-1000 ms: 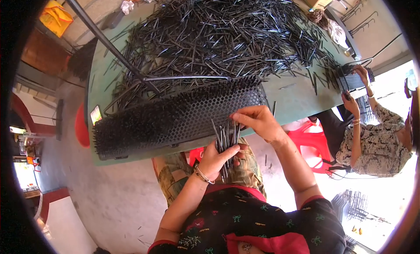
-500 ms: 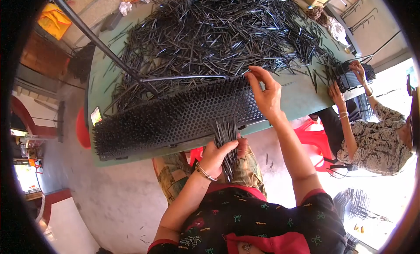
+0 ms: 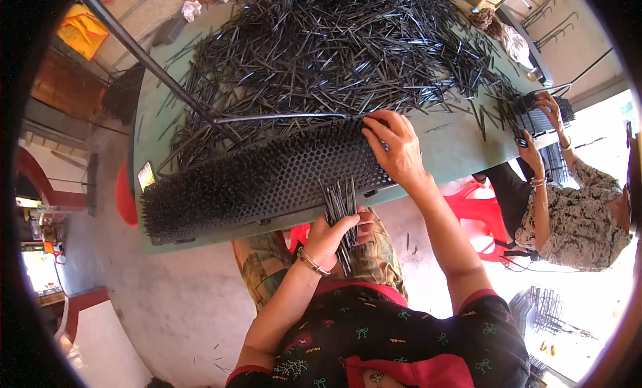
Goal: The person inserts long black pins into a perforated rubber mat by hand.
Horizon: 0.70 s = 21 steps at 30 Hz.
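Note:
My left hand [image 3: 329,239] is closed around a bunch of thin black strips [image 3: 340,199], which fan out upward in front of the panel's near edge. A long black perforated panel [image 3: 311,174] lies slanted along the table's near side. Strips stand densely in its holes on the left and along the far edge, while bare holes show toward the right. My right hand [image 3: 399,154] is at the panel's right end, fingers bent and pressed together over its far edge. Whatever those fingertips pinch is hidden or too small to name.
A large heap of loose black strips [image 3: 321,60] covers much of the green table [image 3: 458,147]. A dark metal bar [image 3: 144,60] crosses at the left. On the right, another person's hands [image 3: 533,157] work at a similar black piece, beside a red chair [image 3: 478,217].
My right hand has moved slightly left along the panel, its fingers now lower over the holes. The bunch in my left hand has shifted slightly. The other person's nearer hand has moved right.

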### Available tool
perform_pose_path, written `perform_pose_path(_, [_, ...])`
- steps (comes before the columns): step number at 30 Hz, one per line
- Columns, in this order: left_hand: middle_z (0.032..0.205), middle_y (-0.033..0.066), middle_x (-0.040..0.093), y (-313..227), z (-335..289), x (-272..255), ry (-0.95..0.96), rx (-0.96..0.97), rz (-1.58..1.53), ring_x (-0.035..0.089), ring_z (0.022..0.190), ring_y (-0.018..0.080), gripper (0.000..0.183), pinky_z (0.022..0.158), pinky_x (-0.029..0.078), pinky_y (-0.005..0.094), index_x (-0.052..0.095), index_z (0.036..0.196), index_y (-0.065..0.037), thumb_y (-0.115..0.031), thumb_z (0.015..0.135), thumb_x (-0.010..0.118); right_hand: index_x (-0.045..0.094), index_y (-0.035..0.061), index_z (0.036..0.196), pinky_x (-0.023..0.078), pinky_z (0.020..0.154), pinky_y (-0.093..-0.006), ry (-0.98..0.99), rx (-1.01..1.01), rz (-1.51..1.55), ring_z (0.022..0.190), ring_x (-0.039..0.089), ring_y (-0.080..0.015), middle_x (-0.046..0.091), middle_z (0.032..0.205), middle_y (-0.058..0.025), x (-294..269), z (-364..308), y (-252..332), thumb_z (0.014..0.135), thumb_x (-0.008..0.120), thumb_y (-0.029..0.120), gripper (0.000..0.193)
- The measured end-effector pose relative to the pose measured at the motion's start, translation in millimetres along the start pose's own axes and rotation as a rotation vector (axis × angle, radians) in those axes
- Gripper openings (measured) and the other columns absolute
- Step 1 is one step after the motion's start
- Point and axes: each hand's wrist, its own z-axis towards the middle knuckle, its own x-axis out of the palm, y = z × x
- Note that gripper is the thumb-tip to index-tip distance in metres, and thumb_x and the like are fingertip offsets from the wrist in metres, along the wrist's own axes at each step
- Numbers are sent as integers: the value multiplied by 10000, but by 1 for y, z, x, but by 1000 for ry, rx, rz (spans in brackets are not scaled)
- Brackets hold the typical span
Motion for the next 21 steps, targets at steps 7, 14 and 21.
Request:
perform_pose_path(7, [1013, 143, 632, -4, -7, 3, 23, 67, 17, 635, 895, 225, 244, 740, 548, 342, 536, 1108, 12, -86, 884, 528, 652, -17, 974, 465, 614, -249, 523, 645, 637, 683, 568, -88, 654, 784, -67, -29, -19, 46, 809, 701, 203, 279])
perform_pose_path(14, [1018, 162, 627, 4, 0, 4, 28, 122, -4, 634, 901, 239, 258, 749, 551, 376, 523, 1131, 9, -69, 886, 506, 622, -37, 951, 464, 629, -211, 482, 917, 940, 714, 589, -84, 651, 829, -47, -38, -32, 43, 855, 633, 132, 194])
perform_pose_path(21, [1008, 156, 632, -8, 0, 13, 20, 54, 19, 634, 874, 229, 264, 733, 543, 391, 530, 1133, -7, -98, 887, 493, 595, -44, 1002, 465, 694, -222, -70, 702, 699, 747, 574, -92, 648, 873, -59, -47, -1, 15, 899, 573, 123, 198])
